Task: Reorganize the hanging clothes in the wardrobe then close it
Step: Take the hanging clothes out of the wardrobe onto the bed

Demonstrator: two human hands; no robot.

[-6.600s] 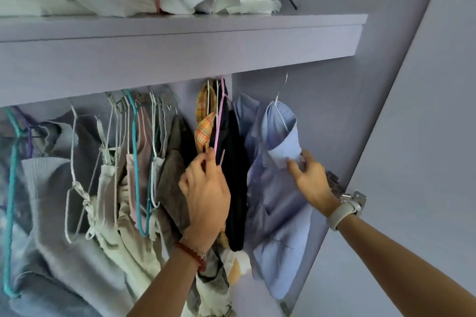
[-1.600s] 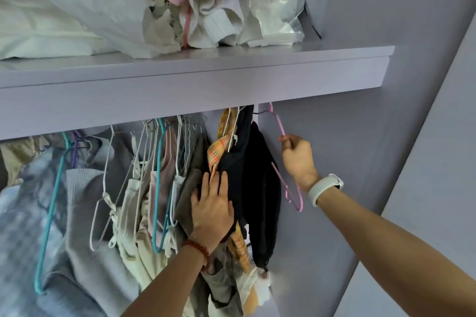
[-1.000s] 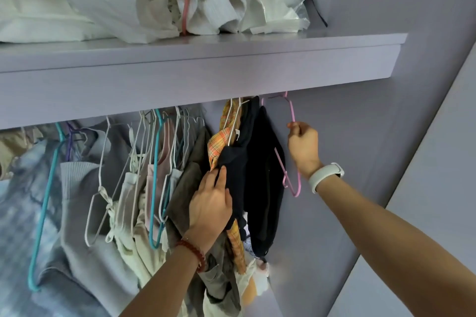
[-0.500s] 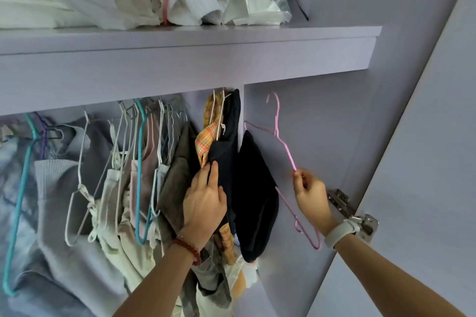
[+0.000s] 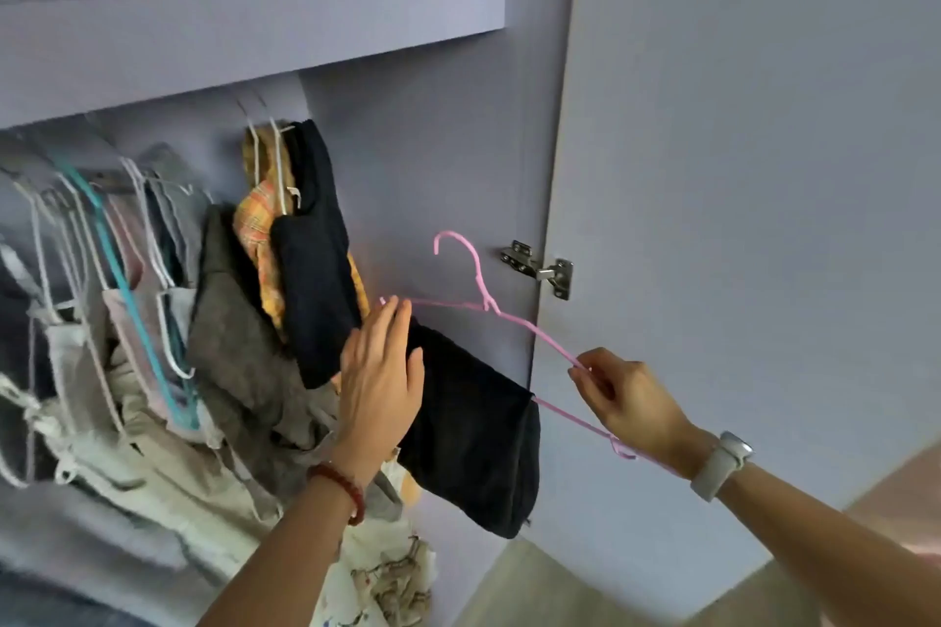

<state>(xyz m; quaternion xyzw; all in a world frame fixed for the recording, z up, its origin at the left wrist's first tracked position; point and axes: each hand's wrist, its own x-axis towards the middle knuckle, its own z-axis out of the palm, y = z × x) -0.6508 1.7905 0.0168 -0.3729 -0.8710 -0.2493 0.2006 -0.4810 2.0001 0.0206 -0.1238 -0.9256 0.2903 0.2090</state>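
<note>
Step in hand: carrying the thin pink wire hanger point(image 5: 509, 321), off the rail and draped with a black folded garment point(image 5: 473, 433), to a new place. Keep it level so the garment cannot slide. The hanger hangs just left of the steel door hinge point(image 5: 540, 267). Right hand point(image 5: 629, 402) pinches its lower arm; left hand point(image 5: 382, 377), fingers straight, presses flat against the garment.

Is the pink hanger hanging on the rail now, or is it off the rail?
Off the rail. The pink hanger is tilted in the air, its hook free, pinched by the right hand, with a black garment draped over it.
</note>
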